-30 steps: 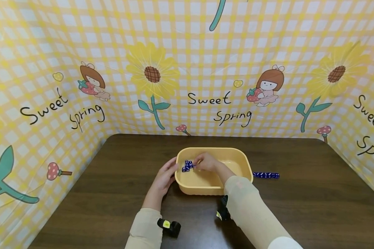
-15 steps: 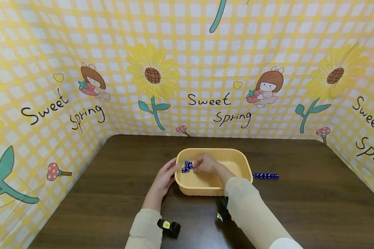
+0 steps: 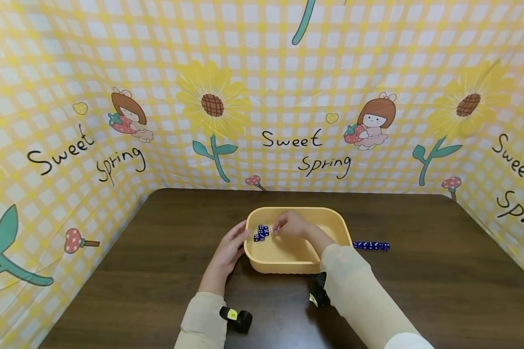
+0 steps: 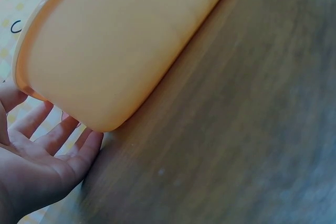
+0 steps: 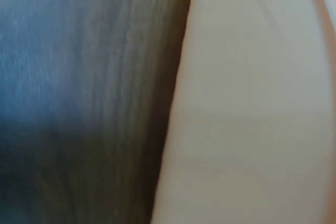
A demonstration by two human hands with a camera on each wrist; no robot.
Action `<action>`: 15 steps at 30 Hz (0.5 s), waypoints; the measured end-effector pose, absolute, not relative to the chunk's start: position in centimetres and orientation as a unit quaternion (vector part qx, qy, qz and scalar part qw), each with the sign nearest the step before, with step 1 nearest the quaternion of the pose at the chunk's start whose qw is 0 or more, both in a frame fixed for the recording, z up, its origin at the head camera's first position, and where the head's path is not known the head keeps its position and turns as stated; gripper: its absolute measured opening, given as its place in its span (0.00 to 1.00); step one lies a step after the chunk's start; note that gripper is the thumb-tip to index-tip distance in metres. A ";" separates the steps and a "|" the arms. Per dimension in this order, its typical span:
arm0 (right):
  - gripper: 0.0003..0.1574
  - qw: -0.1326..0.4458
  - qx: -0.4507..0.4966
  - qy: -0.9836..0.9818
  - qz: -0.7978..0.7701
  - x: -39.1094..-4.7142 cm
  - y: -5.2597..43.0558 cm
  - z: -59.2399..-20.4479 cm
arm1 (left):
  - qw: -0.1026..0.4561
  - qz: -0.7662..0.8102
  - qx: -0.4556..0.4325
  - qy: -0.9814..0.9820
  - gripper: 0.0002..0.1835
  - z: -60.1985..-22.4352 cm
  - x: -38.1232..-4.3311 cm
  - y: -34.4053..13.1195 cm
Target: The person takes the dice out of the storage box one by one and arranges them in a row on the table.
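A yellow plastic tub [image 3: 284, 267] sits on the table. My left hand [image 3: 230, 248] rests against its left end; in the left wrist view the fingers [image 4: 58, 135] lie relaxed along the end wall, with the thumb near the rim. My right hand [image 3: 293, 225] reaches inside the tub and pinches a small blue die [image 3: 275, 231] between thumb and fingertips, mostly covered by them. Left of it, several blue dice [image 3: 262, 232] with white dots lie in a cluster on the tub floor. The right wrist view shows only the tub's outer side [image 5: 247, 103], not the hand.
A straight row of blue dice [image 3: 371, 245] lies on the dark wooden table [image 3: 157, 261], running right from the tub's right end. A yellow checked cloth [image 3: 288, 97] stands behind the table and along both sides.
My right hand has drawn slightly right, away from the dice cluster, with the pinched die. My left hand stays at the tub's end.
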State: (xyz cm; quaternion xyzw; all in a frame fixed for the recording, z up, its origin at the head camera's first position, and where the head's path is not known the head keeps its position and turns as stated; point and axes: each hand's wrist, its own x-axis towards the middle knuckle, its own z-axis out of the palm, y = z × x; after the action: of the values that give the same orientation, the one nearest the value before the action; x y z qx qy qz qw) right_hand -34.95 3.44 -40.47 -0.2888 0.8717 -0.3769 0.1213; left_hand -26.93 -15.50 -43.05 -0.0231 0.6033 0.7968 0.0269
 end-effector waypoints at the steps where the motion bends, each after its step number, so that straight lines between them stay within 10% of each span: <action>1: 0.04 0.119 -0.285 0.872 -0.379 -34.4 3.5 -39.7 | 0.026 0.797 -0.023 0.603 0.22 -43.0 -26.9 -15.5; 15: 0.07 0.115 -0.265 0.872 -0.394 -34.1 6.2 -36.2 | 0.030 0.796 -0.031 0.603 0.22 -42.9 -26.9 -15.4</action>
State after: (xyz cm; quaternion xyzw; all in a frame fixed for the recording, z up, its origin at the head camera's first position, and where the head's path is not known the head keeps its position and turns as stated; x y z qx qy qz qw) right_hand -34.14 6.21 -36.24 -0.2654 0.8725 -0.3940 0.1149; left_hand -26.90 -15.45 -42.90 -0.0310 0.6032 0.7965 0.0297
